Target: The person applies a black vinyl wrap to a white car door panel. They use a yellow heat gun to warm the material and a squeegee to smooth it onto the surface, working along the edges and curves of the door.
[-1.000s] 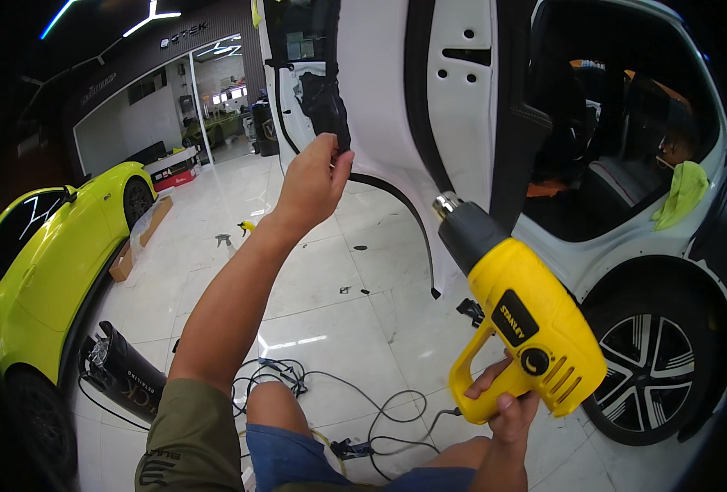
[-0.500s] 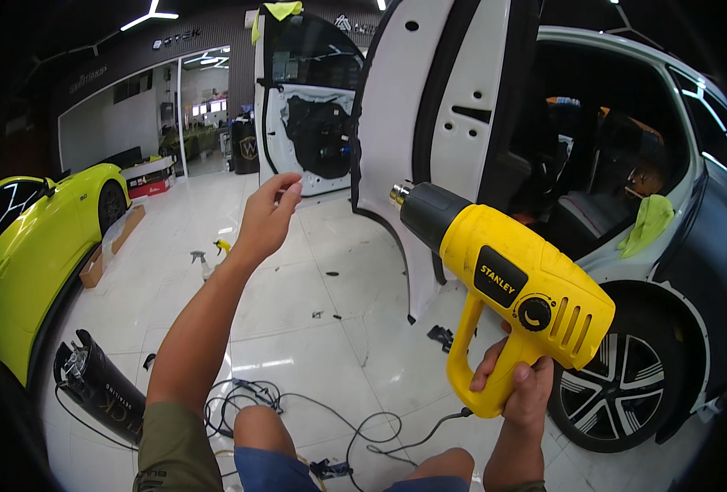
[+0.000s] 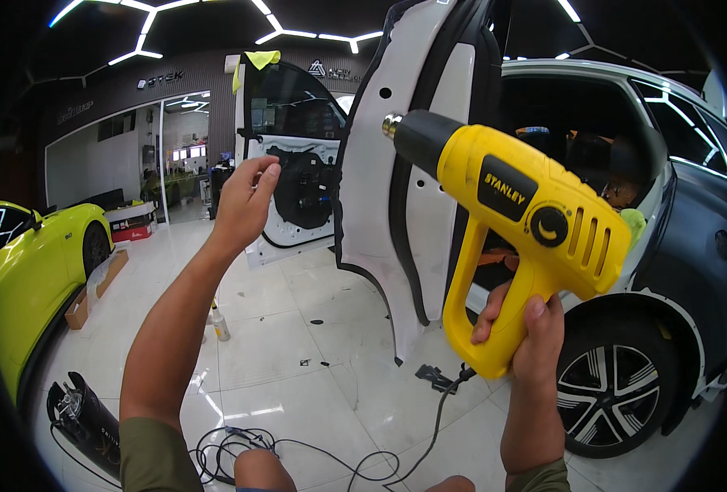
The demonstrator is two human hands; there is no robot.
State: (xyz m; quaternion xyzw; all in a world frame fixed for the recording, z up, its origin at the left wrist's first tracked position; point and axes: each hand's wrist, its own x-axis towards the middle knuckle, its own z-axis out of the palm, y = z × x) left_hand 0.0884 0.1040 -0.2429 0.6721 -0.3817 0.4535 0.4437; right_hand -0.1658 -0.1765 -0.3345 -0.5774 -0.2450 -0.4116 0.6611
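Note:
My right hand (image 3: 540,332) is wrapped round the handle of a yellow heat gun (image 3: 494,184) with a black front and metal nozzle. Its nozzle points left, in front of the edge of an open white car door (image 3: 367,184). A black cord hangs from the foot of the handle. My left hand (image 3: 244,201) is raised to the left of that door, its fingers bent and thumb and forefinger drawn together. Anything between those fingertips is too small to make out. Behind it in the picture stands another open door (image 3: 289,234) with its inner panel exposed.
To the right is the car's dark rear side and wheel (image 3: 613,389). A bright green car (image 3: 47,262) stands at left. Black cord (image 3: 232,451) coils on the tiled floor, near a black cylindrical container (image 3: 88,426), a spray bottle (image 3: 219,321) and small dark scraps.
My view has tilted upward, showing more ceiling. The heat gun has risen in the picture, its nozzle now higher against the door edge. My left hand stays raised, slightly further left in the picture.

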